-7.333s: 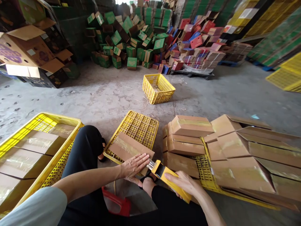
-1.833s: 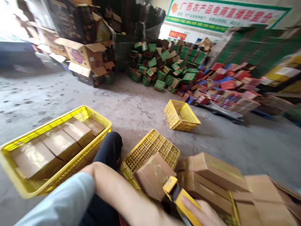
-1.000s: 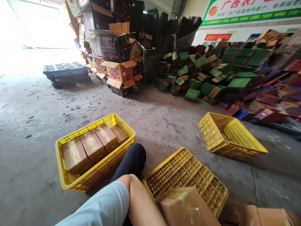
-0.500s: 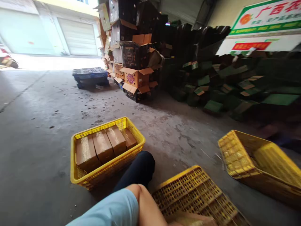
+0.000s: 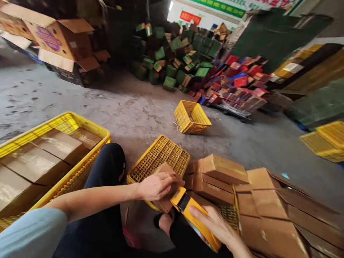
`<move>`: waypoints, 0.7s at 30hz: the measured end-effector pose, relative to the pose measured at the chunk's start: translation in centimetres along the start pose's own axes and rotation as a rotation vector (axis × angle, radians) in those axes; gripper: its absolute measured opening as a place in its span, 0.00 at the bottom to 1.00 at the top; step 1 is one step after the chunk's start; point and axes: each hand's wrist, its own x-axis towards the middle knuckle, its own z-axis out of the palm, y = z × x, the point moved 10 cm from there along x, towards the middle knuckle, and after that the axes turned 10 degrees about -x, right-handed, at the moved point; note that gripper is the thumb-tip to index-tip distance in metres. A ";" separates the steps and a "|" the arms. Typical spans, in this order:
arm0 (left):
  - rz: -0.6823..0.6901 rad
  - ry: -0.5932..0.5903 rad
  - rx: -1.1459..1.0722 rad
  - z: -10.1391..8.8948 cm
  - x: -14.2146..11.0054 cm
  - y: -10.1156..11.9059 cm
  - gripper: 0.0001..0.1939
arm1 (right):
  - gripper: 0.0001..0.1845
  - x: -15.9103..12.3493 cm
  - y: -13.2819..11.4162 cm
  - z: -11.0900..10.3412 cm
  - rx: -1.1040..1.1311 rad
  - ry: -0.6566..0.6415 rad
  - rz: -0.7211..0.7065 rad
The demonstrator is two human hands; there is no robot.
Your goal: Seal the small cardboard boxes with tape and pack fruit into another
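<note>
My left hand [image 5: 157, 186] is closed on a small cardboard box [image 5: 164, 167], its fingers curled over the top. The box rests on an upturned yellow plastic crate [image 5: 163, 150] in front of my knees. In my right hand [image 5: 215, 222] is a yellow tape dispenser [image 5: 185, 203], its front end against the near right side of the box. Part of the box is hidden behind my left hand and the dispenser.
At left stands a yellow basket [image 5: 88, 123] holding several taped boxes [image 5: 60, 143]. More cardboard boxes [image 5: 268, 204] are stacked at right. A yellow crate [image 5: 192, 116] lies ahead. Farther back are heaps of green boxes [image 5: 172, 71] and red boxes [image 5: 239, 80].
The view has swung right and down. Both hands, the tape dispenser and the stacked boxes at right now show; the filled basket has shifted to the left edge.
</note>
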 end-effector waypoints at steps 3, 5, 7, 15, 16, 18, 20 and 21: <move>0.054 -0.138 0.081 2.0 -0.9 0.3 0.27 | 0.36 -0.3 -0.8 0.3 0.015 -0.008 0.011; 0.063 -0.181 0.157 2.9 -1.0 0.2 0.29 | 0.36 -0.7 -0.9 0.7 0.026 -0.042 0.021; 0.035 -0.174 0.203 3.3 -1.0 -0.4 0.30 | 0.36 -1.0 -0.6 0.7 0.034 -0.042 0.031; 0.020 -0.137 0.201 3.9 -0.9 -1.0 0.31 | 0.32 -2.4 -0.2 0.4 0.076 -0.049 -0.002; 0.016 -0.133 0.200 3.9 -0.9 -1.1 0.31 | 0.32 -2.6 0.0 0.3 0.067 -0.050 0.001; 0.006 -0.127 0.193 3.9 -0.9 -1.3 0.31 | 0.33 -2.9 0.7 0.1 0.056 -0.053 0.020; -0.004 -0.130 0.183 3.7 -1.0 -1.4 0.33 | 0.33 -3.1 1.4 -0.1 0.055 -0.043 0.031; -0.002 -0.135 0.176 3.6 -1.0 -1.3 0.35 | 0.34 -3.1 1.5 -0.2 0.056 -0.030 0.025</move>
